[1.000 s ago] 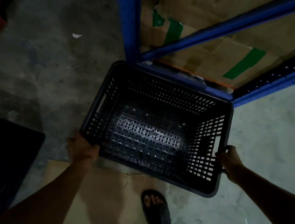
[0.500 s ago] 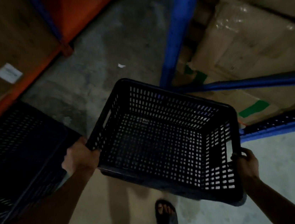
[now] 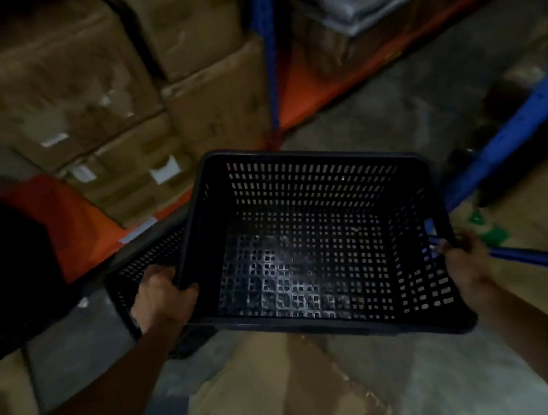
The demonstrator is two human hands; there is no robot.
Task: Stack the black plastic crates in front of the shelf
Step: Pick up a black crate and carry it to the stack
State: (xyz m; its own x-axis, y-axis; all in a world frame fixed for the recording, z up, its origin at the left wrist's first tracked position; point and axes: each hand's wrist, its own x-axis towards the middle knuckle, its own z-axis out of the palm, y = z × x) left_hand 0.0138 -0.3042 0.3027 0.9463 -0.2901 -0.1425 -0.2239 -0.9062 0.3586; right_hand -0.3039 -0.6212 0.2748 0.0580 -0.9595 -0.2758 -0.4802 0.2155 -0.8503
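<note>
Both hands are gripping one black crate [image 3: 309,251] by its two short ends: the left hand [image 3: 163,298] is clamping its fingers over the rim at the crate's 9 o'clock side, and the right hand [image 3: 464,261] is closing around the handle slot at the 3 o'clock side. Holding at opposite ends is probably what is keeping the empty crate level with its open mouth facing up, so the perforated bottom is showing through from above and the load is sitting evenly between the arms. It is hanging in the air in the middle of the view, clear of the concrete floor [image 3: 404,129] and above a flattened sheet of cardboard [image 3: 271,390] lying at 6 o'clock. Just beside the left hand, at about 9 o'clock and lower down, a second black crate [image 3: 141,261] is standing on the floor in front of the orange shelf beam [image 3: 70,218], with stacked cardboard boxes [image 3: 123,115] behind it at 11 o'clock. That lower crate is looking like the likely base of the stack, which would explain why the carried one is being held high and upright near it, though blur and dim light are making its exact outline hard to read. A blue shelf post [image 3: 513,143] is slanting across at 3 o'clock, well apart from the target spot.
</note>
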